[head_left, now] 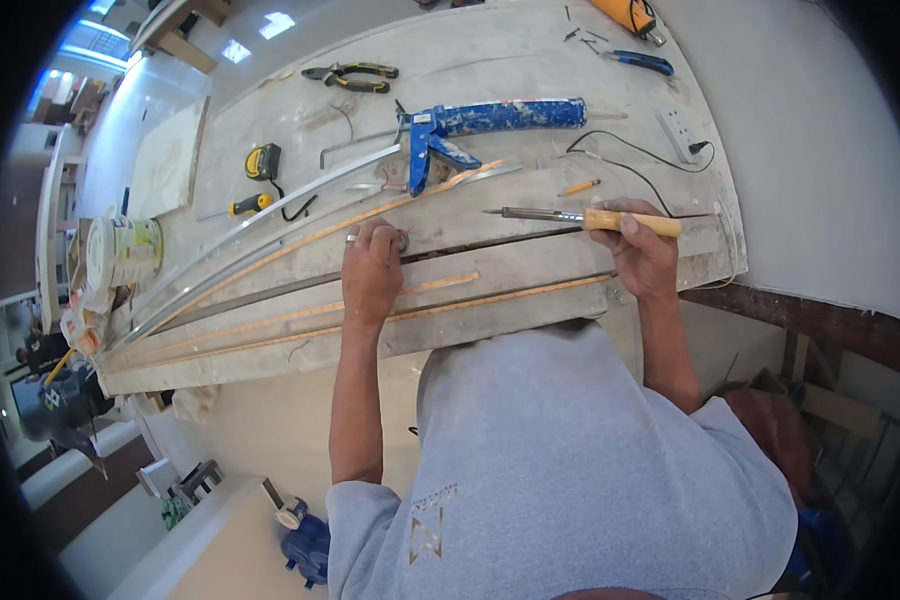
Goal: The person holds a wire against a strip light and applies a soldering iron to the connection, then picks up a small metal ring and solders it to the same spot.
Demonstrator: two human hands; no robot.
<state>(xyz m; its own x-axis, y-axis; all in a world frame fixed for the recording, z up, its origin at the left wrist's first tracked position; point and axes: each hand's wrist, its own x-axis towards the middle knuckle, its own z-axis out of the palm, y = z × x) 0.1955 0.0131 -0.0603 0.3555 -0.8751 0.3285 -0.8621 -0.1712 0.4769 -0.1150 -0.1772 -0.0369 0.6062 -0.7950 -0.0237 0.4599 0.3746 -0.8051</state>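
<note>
My right hand (642, 252) is wrapped round the wooden handle of a soldering iron (540, 214), whose metal tip points left over the worktable. My left hand (374, 265) rests on the boards with its fingers curled beside a small round grey item (402, 241); a ring shows on one finger. Most of that item is hidden by the fingers. Thin orange-marked strips (530, 292) run along the table's front boards beneath and beside my left hand. A blue caulking gun (510, 117) lies beyond both hands, and a pencil (580, 187) is just behind the iron.
The worktable (270, 350) also bears pliers (352, 76), a tape measure (262, 162), a yellow screwdriver (251, 204), metal channels, a blue cutter (642, 62), an orange tool (630, 18) and a power strip (680, 135) with a cable. A bucket (125, 250) stands left. A person (60, 400) is at far left.
</note>
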